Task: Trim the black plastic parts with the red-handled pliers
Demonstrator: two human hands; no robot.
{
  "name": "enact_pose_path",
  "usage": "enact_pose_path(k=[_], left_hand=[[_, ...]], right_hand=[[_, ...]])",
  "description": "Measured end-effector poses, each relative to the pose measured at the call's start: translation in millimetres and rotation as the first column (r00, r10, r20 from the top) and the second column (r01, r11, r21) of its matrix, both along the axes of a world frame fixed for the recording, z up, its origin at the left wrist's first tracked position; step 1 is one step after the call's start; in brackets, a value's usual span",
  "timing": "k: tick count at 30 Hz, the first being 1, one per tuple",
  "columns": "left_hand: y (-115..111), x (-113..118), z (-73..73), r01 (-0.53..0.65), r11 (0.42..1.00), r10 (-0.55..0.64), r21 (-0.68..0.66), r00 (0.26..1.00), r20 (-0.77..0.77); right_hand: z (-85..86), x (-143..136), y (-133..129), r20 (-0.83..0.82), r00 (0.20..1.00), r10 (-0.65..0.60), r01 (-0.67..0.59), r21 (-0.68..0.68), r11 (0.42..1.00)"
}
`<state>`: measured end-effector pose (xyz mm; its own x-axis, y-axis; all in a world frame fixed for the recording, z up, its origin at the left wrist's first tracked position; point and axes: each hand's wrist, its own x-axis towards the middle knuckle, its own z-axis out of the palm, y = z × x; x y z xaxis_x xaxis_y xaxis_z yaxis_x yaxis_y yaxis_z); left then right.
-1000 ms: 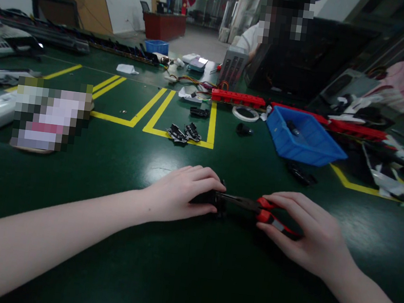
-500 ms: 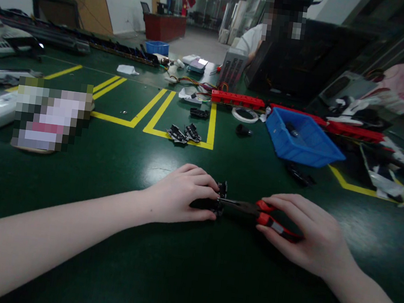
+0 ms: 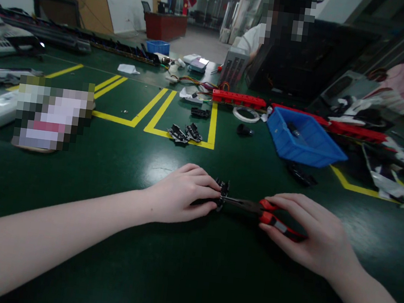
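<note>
My left hand point(image 3: 185, 193) pinches a small black part point(image 3: 224, 188) against the green table, its fingertips on the part's left side. Red-handled needle-nose pliers point(image 3: 269, 218) lie in my right hand point(image 3: 311, 234), between thumb and fingers. The thin jaws point left and their tips reach the black part beside my left fingertips. Whether the tips grip something there I cannot tell. Further off, two similar black and silver parts point(image 3: 185, 133) lie by the yellow tape, with another black piece point(image 3: 200, 113) behind them.
A blue bin point(image 3: 306, 142) stands at the right, with a black part point(image 3: 301, 175) before it. A tape roll point(image 3: 246, 114), a dark cylinder point(image 3: 245, 130) and red strips point(image 3: 240, 99) lie behind. At left is a phone-like object point(image 3: 53, 121). Two people sit across the table.
The pliers and my right hand have shifted very slightly right. The black part seems turned a little between my left fingertips. My left hand stays nearly in place.
</note>
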<state>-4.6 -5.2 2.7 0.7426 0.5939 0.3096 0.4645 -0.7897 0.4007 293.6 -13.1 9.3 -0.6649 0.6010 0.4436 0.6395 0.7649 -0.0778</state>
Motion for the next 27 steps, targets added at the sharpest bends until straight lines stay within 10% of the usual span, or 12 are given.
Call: enact_pose_path(k=[27], left_hand=[[3.9, -2.2, -1.9, 0.009, 0.999, -0.008, -0.034, 0.999, 0.038]], right_hand=[[-5.1, -1.3, -2.8, -0.006, 1.000, -0.007, 0.007, -0.044, 0.999]])
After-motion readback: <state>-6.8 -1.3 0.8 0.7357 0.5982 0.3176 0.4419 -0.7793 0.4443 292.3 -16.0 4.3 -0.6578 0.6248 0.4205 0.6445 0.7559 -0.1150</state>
